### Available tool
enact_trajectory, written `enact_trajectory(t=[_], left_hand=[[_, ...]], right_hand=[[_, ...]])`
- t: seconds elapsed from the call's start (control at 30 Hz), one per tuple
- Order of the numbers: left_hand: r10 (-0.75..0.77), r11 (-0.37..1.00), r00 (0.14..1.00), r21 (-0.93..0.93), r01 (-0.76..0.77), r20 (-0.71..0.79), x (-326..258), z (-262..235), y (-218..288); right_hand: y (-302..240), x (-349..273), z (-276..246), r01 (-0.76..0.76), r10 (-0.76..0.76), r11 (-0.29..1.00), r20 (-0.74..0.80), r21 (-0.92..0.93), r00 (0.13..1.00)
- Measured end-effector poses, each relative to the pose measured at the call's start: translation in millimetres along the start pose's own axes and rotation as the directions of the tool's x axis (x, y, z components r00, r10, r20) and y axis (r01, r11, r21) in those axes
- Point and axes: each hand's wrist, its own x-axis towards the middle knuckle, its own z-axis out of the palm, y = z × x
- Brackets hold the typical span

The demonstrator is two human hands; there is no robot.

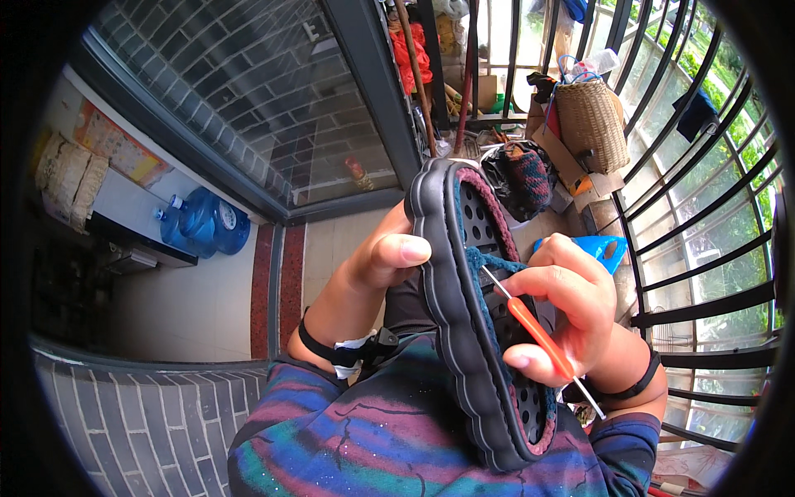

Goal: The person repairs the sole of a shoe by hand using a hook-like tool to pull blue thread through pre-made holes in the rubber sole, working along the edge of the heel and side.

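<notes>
A black shoe sole (447,323) with a scalloped side wall and a perforated inner face stands tilted before my chest. Crocheted yarn edging (489,201), dark pink and teal, runs around its inner rim. My left hand (387,250) grips the sole's left side, thumb on the outer wall and the other fingers hidden behind. Between the fingers of my right hand (571,290) is a crochet hook (540,335) with an orange handle and metal ends. Its upper tip meets the teal yarn (475,258) at the rim, and a teal strand stretches from there toward my right index finger.
Dark railings (704,315) curve along the right. Beyond the sole lie a black bag (497,170) with dark knitted yarn, a woven basket (590,124) and a blue plastic bag (598,248). At left are a glass door (248,91) and blue water jugs (207,222).
</notes>
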Motion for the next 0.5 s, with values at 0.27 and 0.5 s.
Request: enact_trajectory(t=[0.27, 0.5], left_hand=[[0.041, 0.996, 0.999, 0.077, -0.038, -0.032, 2.6, 8.4, 3.5], [0.045, 0.999, 0.999, 0.001, -0.045, 0.025, 3.5, 5.4, 4.0]], right_hand=[[-3.3, -2.5, 5.7, 0.354, -0.353, 0.87, 0.067, -0.343, 0.933], [-1.0, 3.2, -4.4, 0.308, -0.306, 0.929, 0.047, -0.205, 0.951]])
